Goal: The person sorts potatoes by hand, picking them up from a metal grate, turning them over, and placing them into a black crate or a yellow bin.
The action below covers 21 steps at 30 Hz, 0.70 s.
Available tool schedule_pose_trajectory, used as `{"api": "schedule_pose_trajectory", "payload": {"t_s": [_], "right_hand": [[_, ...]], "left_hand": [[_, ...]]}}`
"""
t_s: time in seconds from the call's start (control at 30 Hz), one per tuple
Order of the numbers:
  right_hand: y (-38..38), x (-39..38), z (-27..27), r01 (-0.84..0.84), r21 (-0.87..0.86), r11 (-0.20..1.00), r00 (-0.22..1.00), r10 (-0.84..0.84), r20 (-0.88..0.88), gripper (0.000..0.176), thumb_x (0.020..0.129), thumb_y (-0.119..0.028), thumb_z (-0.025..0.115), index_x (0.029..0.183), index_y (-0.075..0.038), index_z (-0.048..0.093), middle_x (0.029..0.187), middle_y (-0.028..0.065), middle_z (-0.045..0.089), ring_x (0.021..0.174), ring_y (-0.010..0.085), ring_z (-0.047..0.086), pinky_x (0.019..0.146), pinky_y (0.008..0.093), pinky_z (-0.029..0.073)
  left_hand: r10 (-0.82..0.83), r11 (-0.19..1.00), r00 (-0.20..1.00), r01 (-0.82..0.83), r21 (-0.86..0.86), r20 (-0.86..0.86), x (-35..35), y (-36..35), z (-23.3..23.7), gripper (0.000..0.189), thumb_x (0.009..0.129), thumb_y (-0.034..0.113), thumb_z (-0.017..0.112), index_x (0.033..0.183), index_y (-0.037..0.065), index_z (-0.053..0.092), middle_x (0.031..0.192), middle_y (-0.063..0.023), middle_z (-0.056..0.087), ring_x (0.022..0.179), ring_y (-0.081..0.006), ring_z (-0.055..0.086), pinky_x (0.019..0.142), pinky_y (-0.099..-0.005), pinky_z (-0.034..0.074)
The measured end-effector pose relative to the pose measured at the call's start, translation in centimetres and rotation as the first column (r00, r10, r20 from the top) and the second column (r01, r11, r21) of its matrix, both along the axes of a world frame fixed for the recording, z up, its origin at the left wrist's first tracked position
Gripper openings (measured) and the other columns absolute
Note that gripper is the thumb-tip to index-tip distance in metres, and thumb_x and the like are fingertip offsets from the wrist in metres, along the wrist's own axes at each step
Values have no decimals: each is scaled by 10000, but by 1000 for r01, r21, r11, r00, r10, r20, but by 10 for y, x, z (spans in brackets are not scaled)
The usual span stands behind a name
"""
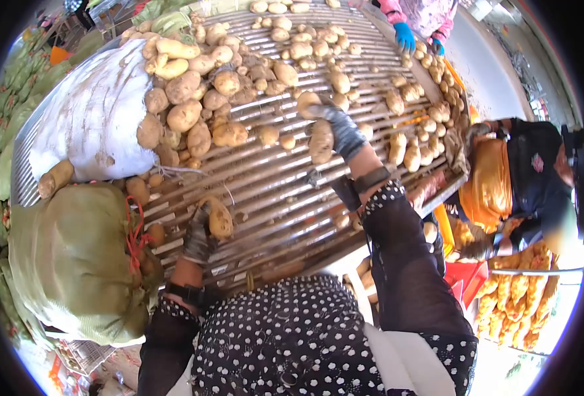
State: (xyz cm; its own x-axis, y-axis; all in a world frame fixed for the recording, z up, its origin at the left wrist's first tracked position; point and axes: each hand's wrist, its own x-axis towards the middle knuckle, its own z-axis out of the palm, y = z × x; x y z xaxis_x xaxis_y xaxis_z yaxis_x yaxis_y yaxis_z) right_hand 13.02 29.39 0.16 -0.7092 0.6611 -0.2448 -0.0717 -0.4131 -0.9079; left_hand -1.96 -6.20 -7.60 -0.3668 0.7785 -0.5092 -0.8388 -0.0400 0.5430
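Observation:
My left hand [199, 239], in a dark striped glove, is closed on a potato [220, 219] low over the slatted rack [272, 237]. Further out and to the right, my right hand [339, 127], gloved the same way, has its fingers round a potato [308, 105]. Another long potato [320, 142] lies right beside that hand, below its fingers; whether the hand touches it I cannot tell. A large heap of potatoes [184, 115] rests beyond my left hand, partly against a white sack [94, 112].
A full green mesh sack [74, 251] with red string stands at the left. Two co-workers are at the rack's right side, one with a blue glove [404, 37], one in an orange apron [490, 178]. Bagged potatoes [519, 297] are at the lower right.

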Motion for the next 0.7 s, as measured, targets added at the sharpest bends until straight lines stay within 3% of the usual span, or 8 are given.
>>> {"api": "schedule_pose_trajectory", "payload": {"t_s": [0.07,0.13,0.2,0.3,0.43,0.5,0.6,0.7], "right_hand": [[-38,45,10,-81,-460,884,979,-16,-203,376,796,-259,681,1091,-56,569,913,94,626,657,189,599,527,295,506],[-88,65,10,-1,-542,840,951,-166,-259,431,809,-357,662,1079,-39,554,936,113,630,651,203,605,572,300,538],[-123,85,4,-39,-661,749,904,-256,-342,446,821,-381,643,1077,-29,548,963,146,630,674,211,608,603,314,555],[-160,113,-2,-66,-698,713,903,-255,-346,460,853,-416,589,1095,-28,540,947,148,626,685,207,608,555,328,549],[-176,142,-4,61,-770,635,804,-489,-339,518,850,-474,571,1079,-11,537,923,156,625,674,228,609,543,349,551],[-181,162,6,25,-752,659,734,-522,-434,549,831,-498,588,1110,-30,516,963,157,604,781,278,609,638,415,539],[-200,177,16,316,-730,606,638,-705,-309,447,848,-472,575,1049,-76,526,940,159,603,782,313,614,642,438,531],[-213,196,9,258,-761,595,534,-744,-401,366,879,-423,551,1008,-83,518,906,141,584,771,298,585,638,423,524]], "left_hand": [[-88,982,995,80,171,39,0,3,-9,435,774,367,683,1084,99,538,992,-65,599,851,-225,612,723,-423,549],[-227,936,960,168,310,163,13,19,23,338,808,279,670,1080,121,548,919,-52,590,838,-228,604,738,-399,549],[-123,985,992,117,130,42,32,34,46,492,767,387,691,1121,89,526,977,-84,616,870,-242,622,732,-425,551],[-256,958,964,243,154,69,59,54,84,569,779,459,665,1157,65,502,940,-141,623,809,-305,649,646,-487,569],[-413,898,910,399,187,40,87,70,104,558,799,459,643,1165,64,498,981,-150,616,850,-307,641,679,-496,565],[-425,898,902,408,165,78,100,74,111,553,811,467,624,1174,71,494,1033,-169,601,897,-316,629,719,-507,556],[-537,834,843,525,170,32,123,84,119,562,789,346,674,1223,53,470,1101,-161,569,985,-293,590,818,-484,522],[-658,728,749,659,189,-78,149,86,144,602,748,214,701,1256,28,436,1168,-156,536,1039,-282,553,912,-431,478]]}}
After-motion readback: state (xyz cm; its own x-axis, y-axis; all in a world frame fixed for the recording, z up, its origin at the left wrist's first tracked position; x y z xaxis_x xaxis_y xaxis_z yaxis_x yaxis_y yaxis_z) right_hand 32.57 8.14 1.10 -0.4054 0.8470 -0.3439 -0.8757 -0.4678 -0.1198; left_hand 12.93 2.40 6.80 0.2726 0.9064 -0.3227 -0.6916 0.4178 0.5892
